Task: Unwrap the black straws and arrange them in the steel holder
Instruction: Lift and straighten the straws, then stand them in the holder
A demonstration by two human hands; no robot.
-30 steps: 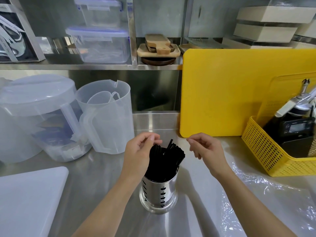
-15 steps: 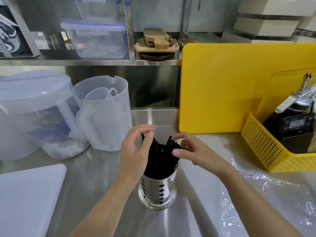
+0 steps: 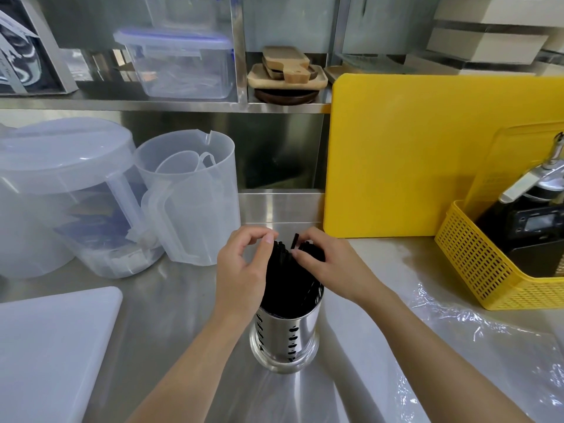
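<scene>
A steel counter (image 3: 171, 300) fills the lower frame. At centre stands the steel holder (image 3: 285, 337), its rim partly hidden by the left hand (image 3: 241, 276). The black straws (image 3: 288, 276) stand inside — both hands curl around their tops. The right hand (image 3: 329, 265) pinches some straws; the left's grip cannot be told.

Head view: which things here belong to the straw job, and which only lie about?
Belong to the job:
black straws
steel holder
left hand and right hand, both on the straw tops
clear plastic wrap, probably

Just lying about:
yellow cutting board
yellow basket
plastic jug
white board
</scene>
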